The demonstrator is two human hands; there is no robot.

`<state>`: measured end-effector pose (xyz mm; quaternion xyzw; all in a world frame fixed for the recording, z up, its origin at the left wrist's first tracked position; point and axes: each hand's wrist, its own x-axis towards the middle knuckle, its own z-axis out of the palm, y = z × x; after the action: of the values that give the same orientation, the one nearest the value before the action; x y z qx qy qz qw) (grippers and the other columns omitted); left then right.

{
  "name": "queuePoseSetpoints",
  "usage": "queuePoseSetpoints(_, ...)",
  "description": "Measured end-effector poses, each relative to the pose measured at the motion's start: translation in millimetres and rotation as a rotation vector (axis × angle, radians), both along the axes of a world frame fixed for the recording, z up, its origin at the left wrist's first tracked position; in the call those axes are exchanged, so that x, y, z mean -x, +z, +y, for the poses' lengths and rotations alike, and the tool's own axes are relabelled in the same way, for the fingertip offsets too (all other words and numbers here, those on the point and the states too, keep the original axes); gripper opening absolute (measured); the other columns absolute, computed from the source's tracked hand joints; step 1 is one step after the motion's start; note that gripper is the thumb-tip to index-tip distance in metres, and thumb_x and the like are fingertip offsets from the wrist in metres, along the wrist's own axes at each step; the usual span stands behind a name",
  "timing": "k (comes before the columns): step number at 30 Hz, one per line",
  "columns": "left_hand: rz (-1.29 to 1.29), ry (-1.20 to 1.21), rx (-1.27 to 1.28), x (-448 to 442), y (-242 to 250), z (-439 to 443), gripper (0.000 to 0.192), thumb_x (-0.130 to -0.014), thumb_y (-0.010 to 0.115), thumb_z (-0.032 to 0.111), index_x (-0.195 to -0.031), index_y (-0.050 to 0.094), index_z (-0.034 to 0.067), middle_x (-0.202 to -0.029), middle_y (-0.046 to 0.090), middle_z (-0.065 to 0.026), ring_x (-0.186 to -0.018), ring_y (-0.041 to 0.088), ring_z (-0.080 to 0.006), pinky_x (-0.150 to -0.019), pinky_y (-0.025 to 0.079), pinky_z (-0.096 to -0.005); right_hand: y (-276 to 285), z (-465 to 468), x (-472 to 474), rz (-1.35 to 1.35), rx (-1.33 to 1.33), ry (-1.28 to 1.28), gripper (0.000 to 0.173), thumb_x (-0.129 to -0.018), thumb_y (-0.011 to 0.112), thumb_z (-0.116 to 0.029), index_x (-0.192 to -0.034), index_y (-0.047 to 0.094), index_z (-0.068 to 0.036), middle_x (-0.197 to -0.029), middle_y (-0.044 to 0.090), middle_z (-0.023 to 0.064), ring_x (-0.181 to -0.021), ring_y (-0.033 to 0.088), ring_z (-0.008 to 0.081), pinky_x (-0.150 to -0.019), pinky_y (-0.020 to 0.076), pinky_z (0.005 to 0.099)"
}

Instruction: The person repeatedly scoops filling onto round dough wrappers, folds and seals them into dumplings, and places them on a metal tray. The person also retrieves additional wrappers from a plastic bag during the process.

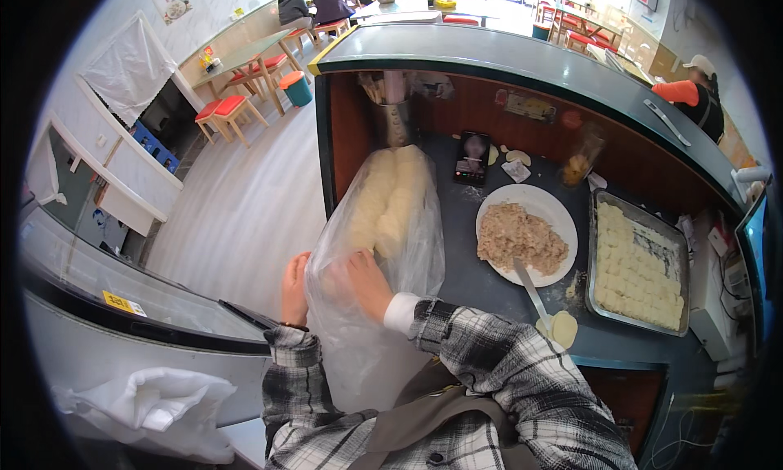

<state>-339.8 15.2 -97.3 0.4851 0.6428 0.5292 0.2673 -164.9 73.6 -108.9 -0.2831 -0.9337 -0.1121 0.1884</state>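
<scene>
A clear plastic bag (pixel 422 268) lies on the dark counter, its near end hanging towards my body. Inside it are two long rows of round dough wrappers (pixel 397 192). My left hand (pixel 296 291) is at the bag's left side with the film against its fingers, seemingly gripping it. My right hand (pixel 371 285) reaches to the near end of the rows, where its fingertips are partly hidden; whether they pinch anything is unclear. Right of the bag, a white plate (pixel 566 219) carries minced filling (pixel 520 237), with a flat metal spatula (pixel 531 289) resting in it.
A metal tray (pixel 592 256) of filled dumplings (pixel 636 274) stands at the right. Loose wrappers (pixel 563 329) lie below the plate. Behind are a phone (pixel 472 158), a glass jar (pixel 581 161) and a metal canister (pixel 396 124). The raised counter ledge (pixel 489 45) bounds the far side.
</scene>
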Motion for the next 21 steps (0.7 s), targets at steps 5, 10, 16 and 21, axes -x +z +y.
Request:
queuePoseSetpoints(5,0.255,-0.156,0.330,19,-47,17,0.034,-0.099,0.046,0.016,-0.125,0.059,-0.001,-0.119,0.065,-0.0127,-0.107,0.061,-0.0212,-0.096,0.048,-0.0342,0,11,3,0.132,0.331,-0.024,0.028,-0.084,0.053,-0.016,-0.105,0.064,0.000,-0.107,0.061,0.0148,-0.111,0.050,0.0306,-0.103,0.0355,0.0414)
queuePoseSetpoints(10,0.390,-0.241,0.200,16,-46,22,0.035,-0.099,0.046,0.016,-0.125,0.060,-0.002,-0.119,0.066,-0.0128,-0.107,0.061,-0.0207,-0.095,0.048,-0.0337,-13,-1,9,0.068,0.264,-0.178,0.037,-0.081,0.060,-0.020,-0.114,0.062,-0.003,-0.116,0.056,0.0148,-0.116,0.048,0.0310,-0.104,0.0340,0.0394)
queuePoseSetpoints(16,0.132,-0.349,0.186,3,-17,18,0.035,-0.099,0.047,0.017,-0.124,0.061,-0.003,-0.118,0.067,-0.0127,-0.108,0.061,-0.0201,-0.094,0.048,-0.0330,-21,-22,-5,0.024,0.060,-0.261,0.053,-0.082,0.062,-0.035,-0.128,0.056,-0.008,-0.128,0.050,0.0187,-0.125,0.040,0.0376,-0.103,0.0354,0.0440)
queuePoseSetpoints(21,-0.169,-0.267,0.139,-2,-23,22,0.032,-0.100,0.048,0.018,-0.120,0.064,-0.001,-0.103,0.067,-0.0090,-0.098,0.062,-0.0167,-0.089,0.050,-0.0303,-12,-15,-29,0.619,0.611,-0.008,0.052,-0.081,0.069,-0.012,-0.131,0.054,-0.009,-0.135,0.048,0.0195,-0.127,0.044,0.0367,-0.105,0.0382,0.0427)
